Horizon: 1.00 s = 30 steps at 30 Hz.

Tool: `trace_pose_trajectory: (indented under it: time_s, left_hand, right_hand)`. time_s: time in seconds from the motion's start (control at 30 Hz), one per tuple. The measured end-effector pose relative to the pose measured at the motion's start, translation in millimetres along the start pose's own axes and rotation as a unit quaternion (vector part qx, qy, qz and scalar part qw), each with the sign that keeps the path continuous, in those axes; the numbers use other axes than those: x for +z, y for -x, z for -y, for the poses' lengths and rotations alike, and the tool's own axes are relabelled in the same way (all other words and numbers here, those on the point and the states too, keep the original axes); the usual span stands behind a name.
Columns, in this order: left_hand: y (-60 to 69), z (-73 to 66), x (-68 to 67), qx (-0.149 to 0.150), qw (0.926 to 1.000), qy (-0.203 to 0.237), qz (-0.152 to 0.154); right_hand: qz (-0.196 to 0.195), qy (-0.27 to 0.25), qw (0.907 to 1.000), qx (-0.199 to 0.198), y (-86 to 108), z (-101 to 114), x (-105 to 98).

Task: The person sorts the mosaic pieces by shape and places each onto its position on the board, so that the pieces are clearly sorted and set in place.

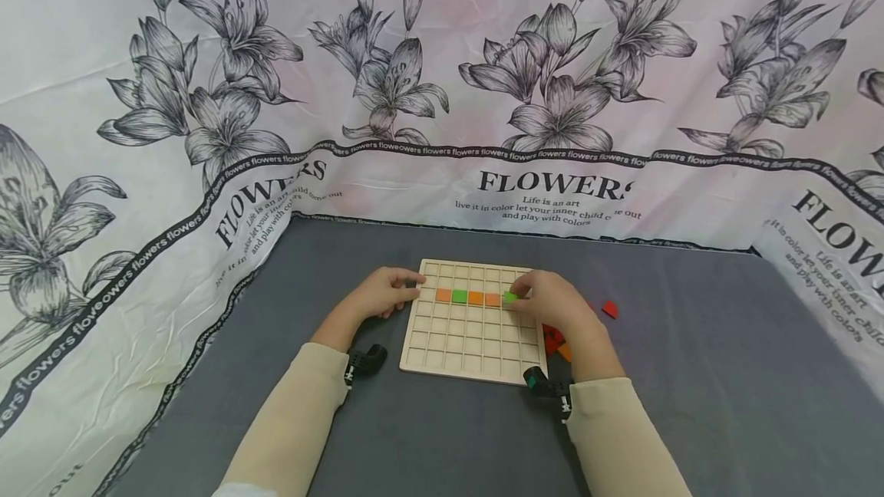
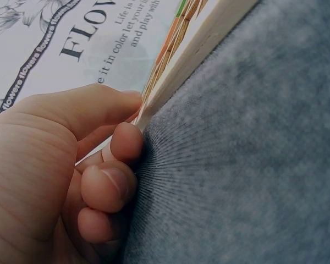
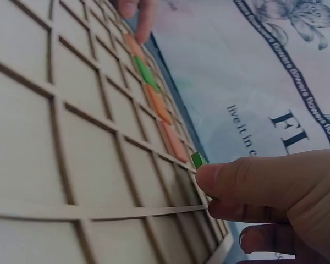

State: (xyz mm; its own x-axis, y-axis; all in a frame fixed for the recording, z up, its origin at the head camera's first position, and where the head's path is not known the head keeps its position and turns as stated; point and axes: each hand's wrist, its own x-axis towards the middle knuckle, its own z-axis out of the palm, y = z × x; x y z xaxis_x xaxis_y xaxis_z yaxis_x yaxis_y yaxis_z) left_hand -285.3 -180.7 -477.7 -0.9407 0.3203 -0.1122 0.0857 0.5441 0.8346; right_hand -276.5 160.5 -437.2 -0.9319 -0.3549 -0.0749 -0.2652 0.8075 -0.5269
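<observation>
A light wooden grid board (image 1: 456,365) lies on the grey cloth. In one of its upper rows sit an orange tile (image 1: 443,295), a green tile (image 1: 459,296), a second orange tile (image 1: 476,297) and a salmon-orange tile (image 1: 493,300). My left hand (image 1: 376,294) holds the board's left edge between thumb and fingers, as the left wrist view shows up close. Between thumb and index finger, my right hand (image 1: 558,304) pinches another green tile (image 3: 197,160) just past the row's right end. Its fingers partly cover that tile.
Loose red tiles (image 1: 550,343) and an orange tile (image 1: 565,352) lie by the board's right edge, partly behind the right wrist. Farther right is a lone red piece (image 1: 610,309). A flower-printed curtain (image 1: 539,198) rises behind the grey surface (image 1: 442,436).
</observation>
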Motion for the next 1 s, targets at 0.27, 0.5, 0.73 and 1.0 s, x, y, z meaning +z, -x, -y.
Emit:
trace_pose_trajectory:
  time_s: [0.27, 0.5, 0.73, 1.0]
  left_hand:
    - [-0.4, -3.5, -3.0, 0.003, 0.9999, -0.003, 0.010]
    - [-1.7, -6.6, -4.5, 0.012, 0.9999, -0.004, 0.008]
    - [-1.4, -6.0, -1.1, 0.008, 0.9999, 0.007, 0.006]
    - [0.4, 1.4, 0.7, 0.004, 0.9998, 0.019, -0.001]
  right_hand:
    - [-0.017, 0.003, 0.9997, 0.015, 2.0, 1, 7]
    - [0.026, -0.013, 0.9988, 0.040, 9.3, 2, -1]
    - [0.049, 0.015, 0.9981, 0.035, 12.9, 1, -2]
    - [0.015, 0.059, 0.9981, -0.004, 15.0, 5, -9]
